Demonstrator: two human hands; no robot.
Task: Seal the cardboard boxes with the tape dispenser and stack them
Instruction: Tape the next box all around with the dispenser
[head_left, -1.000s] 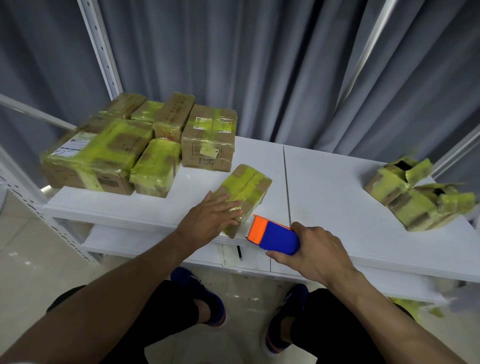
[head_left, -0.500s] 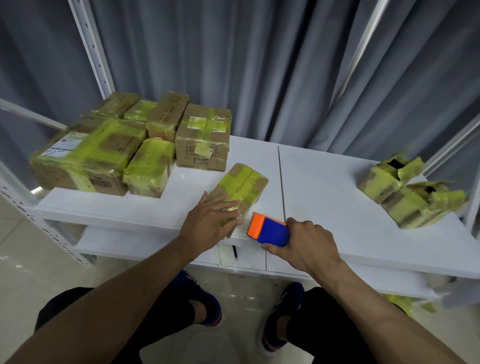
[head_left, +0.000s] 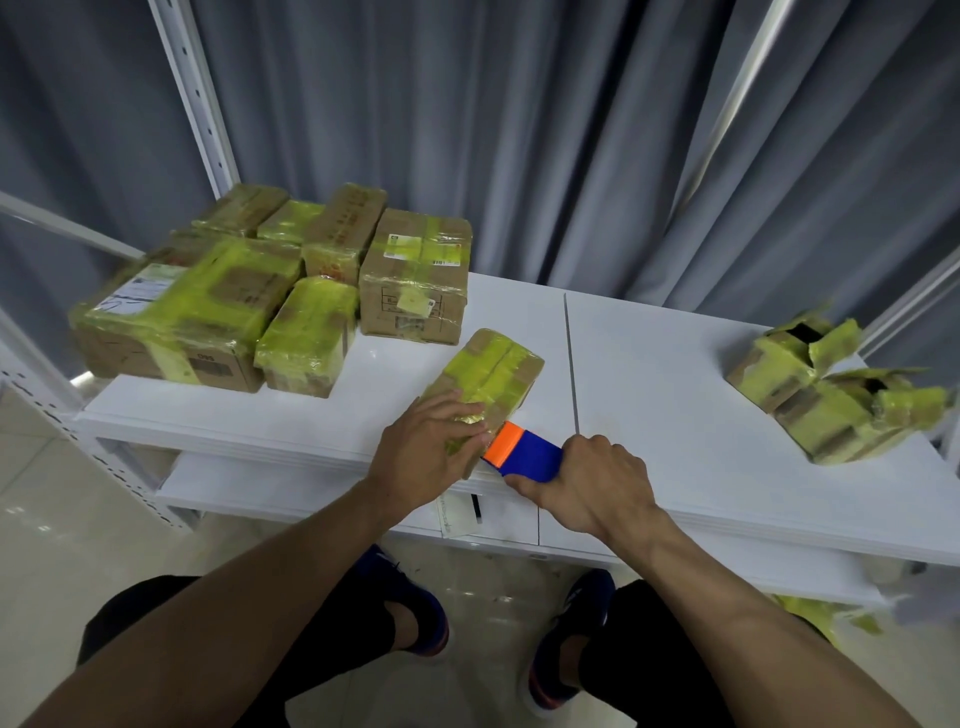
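A small cardboard box (head_left: 493, 366) wrapped in yellow-green tape lies on the white table (head_left: 649, 374) near its front edge. My left hand (head_left: 423, 449) presses flat on the near end of this box. My right hand (head_left: 592, 486) grips the blue and orange tape dispenser (head_left: 522, 454), whose orange end touches the box's near right corner. A group of several taped boxes (head_left: 270, 296) stands at the back left of the table. Two boxes with open flaps (head_left: 831, 395) sit at the right edge.
Grey curtains hang behind the table. White metal rack posts (head_left: 192, 98) rise at the left and right. A lower shelf (head_left: 322, 499) runs under the tabletop. My knees and dark shoes are below the front edge, on a pale tiled floor.
The dispenser has moved left and forward until its orange end meets the box's near corner. My left hand stays pressed on the box. The box has not shifted.
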